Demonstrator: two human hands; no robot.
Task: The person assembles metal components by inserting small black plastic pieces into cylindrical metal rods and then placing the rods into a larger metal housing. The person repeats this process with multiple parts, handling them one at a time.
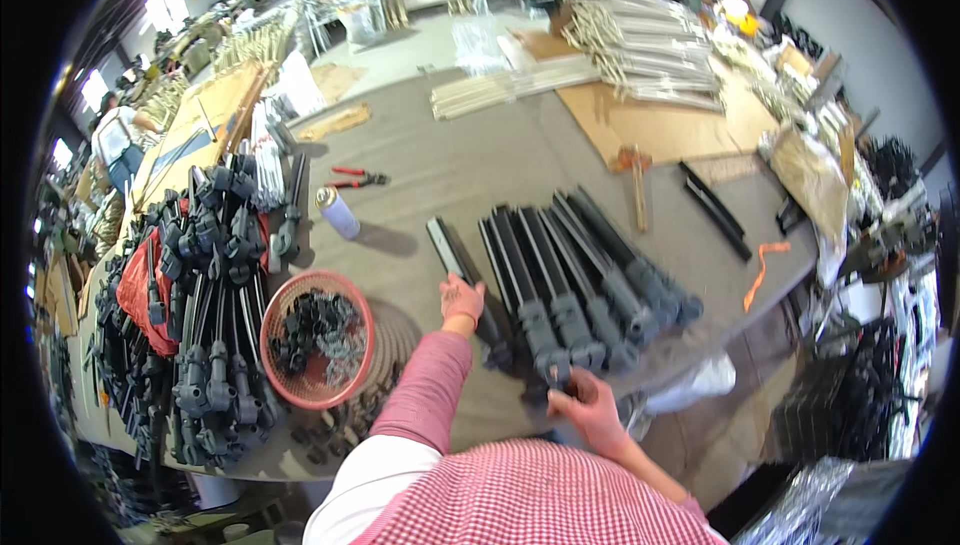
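Observation:
My left hand [462, 301] is closed round a black tube with a plastic joint [440, 245], which lies lengthwise on the grey-covered table. Its pale upper face shows beyond my fingers, and the dark joint end comes out under my wrist. To the right is a fanned row of similar black tubes [540, 255], their thick joint ends toward me. By the nearest joint end [553, 365], at the table's front edge, my right hand [592, 413] has thumb and fingers bent together. What those fingers pinch, if anything, is too small to make out.
A pink basket [272, 365] of small black and grey parts stands left, beside a heap of black tube assemblies [190, 295]. Behind are a spray can [338, 213] and red-handled pliers [350, 179]. Pale rods [640, 45] lie on cardboard at the back. A person [118, 140] stands far left.

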